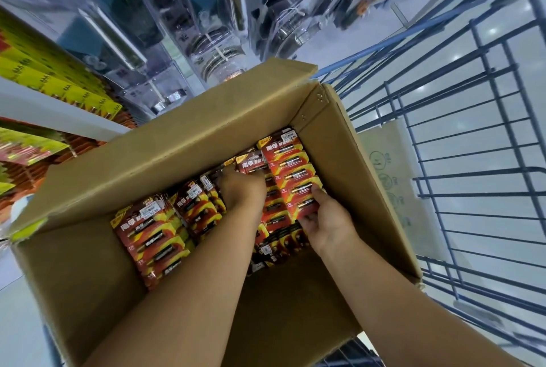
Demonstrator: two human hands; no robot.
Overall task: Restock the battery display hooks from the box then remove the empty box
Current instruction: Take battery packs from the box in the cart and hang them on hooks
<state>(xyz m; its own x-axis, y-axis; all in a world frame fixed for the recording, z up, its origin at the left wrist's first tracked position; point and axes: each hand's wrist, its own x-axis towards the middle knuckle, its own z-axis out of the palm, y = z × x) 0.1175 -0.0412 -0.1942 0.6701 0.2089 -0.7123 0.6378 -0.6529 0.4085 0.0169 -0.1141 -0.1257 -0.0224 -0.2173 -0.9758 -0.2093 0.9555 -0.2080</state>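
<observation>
Both bare forearms reach down into the open cardboard box [88, 292], whose near wall fills the bottom of the view and whose flaps stand open. The right hand [328, 225] grips the near end of a red and yellow battery pack [291, 171], thumb on top and fingers curled under it, and this pack lies along the right inner wall of the box. Just to its left, the left hand [242, 186] digs in among the packs with its fingers curled down into them; whether it actually holds one I cannot tell. More battery packs [153, 236] lie stacked in rows across the left part of the box floor, price stickers showing. To the right of the box stands a blue wire cart [478, 177], with a paler cardboard sheet [393, 177] leaning inside it. Further away on the left, green and yellow packs [59, 83] hang on the display, and beyond the far flap hang clear plastic packages [206, 41], blurred.
</observation>
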